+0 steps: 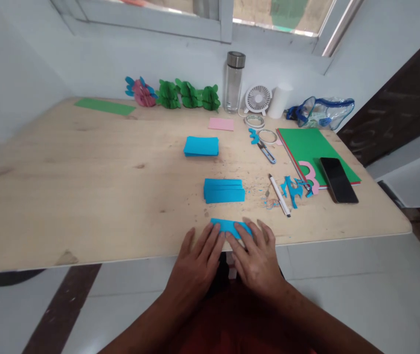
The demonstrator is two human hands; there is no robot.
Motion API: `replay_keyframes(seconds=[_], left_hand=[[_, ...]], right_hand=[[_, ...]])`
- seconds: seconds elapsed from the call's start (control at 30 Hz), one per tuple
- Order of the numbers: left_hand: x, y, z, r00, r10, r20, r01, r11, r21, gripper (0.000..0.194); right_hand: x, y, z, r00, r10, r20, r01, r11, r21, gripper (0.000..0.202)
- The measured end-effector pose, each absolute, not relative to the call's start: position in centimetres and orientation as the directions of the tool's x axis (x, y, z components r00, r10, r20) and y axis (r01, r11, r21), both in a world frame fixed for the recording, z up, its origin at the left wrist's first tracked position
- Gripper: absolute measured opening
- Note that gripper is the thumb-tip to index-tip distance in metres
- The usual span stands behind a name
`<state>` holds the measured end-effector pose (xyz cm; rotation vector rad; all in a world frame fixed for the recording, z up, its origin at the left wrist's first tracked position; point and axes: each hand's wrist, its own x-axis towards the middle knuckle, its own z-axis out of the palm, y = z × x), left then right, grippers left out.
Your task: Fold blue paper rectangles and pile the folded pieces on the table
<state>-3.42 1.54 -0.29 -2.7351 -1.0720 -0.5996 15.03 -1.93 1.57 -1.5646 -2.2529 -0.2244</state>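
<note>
A narrow strip of blue paper (228, 225) lies at the table's front edge, partly covered by my fingers. My left hand (199, 253) rests on its left part with fingertips down and fingers stretched out. On the right part, my right hand (256, 253) presses with its fingers spread. Just beyond the strip lie several overlapping blue paper strips (224, 191). Farther back sits a stack of blue paper rectangles (201, 146). Whether the strip under my hands is folded, I cannot tell.
To the right are a white pen (279, 195), blue paper scraps (293, 191), thread snips (267, 153), tape rolls (254, 121), green sheets (311, 147) and a phone (338, 180). Along the wall stand green paper crafts (188, 94), a glass bottle (234, 83) and a small fan (258, 99).
</note>
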Motion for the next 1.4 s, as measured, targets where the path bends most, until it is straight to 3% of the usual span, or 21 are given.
replay_keyframes(seconds=[0.4, 0.67, 0.83, 0.93, 1.1, 1.23, 1.4], left_hand=[[-5.5, 1.9, -0.4, 0.657, 0.640, 0.399, 0.711, -0.702, -0.044, 0.046], [-5.6, 1.8, -0.5, 0.632, 0.643, 0.432, 0.720, -0.694, -0.021, 0.045], [-5.9, 2.2, -0.8, 0.660, 0.596, 0.458, 0.689, -0.723, -0.052, 0.041], [-6.3, 2.4, -0.9, 0.665, 0.579, 0.473, 0.684, -0.726, -0.072, 0.040], [-6.2, 2.2, -0.3, 0.628, 0.601, 0.494, 0.698, -0.716, -0.017, 0.040], [-6.1, 1.9, 0.9, 0.638, 0.612, 0.468, 0.690, -0.724, 0.007, 0.043], [-5.1, 2.6, 2.4, 0.617, 0.631, 0.471, 0.675, -0.731, 0.095, 0.045]], right_hand=[[19.2, -3.9, 1.7, -0.280, 0.846, 0.453, 0.946, 0.323, -0.017, 0.041], [15.1, -2.0, 3.0, -0.334, 0.858, 0.390, 0.929, 0.369, -0.017, 0.044], [15.8, -1.9, 1.8, -0.348, 0.818, 0.458, 0.919, 0.395, -0.007, 0.038], [18.3, -3.3, 1.7, -0.288, 0.820, 0.495, 0.943, 0.332, -0.001, 0.035], [20.3, -4.3, 2.7, -0.308, 0.831, 0.463, 0.941, 0.336, 0.023, 0.036], [19.3, -2.5, 3.8, -0.301, 0.834, 0.463, 0.930, 0.364, -0.051, 0.038], [17.6, 0.7, 4.6, -0.235, 0.912, 0.336, 0.935, 0.306, -0.176, 0.028]])
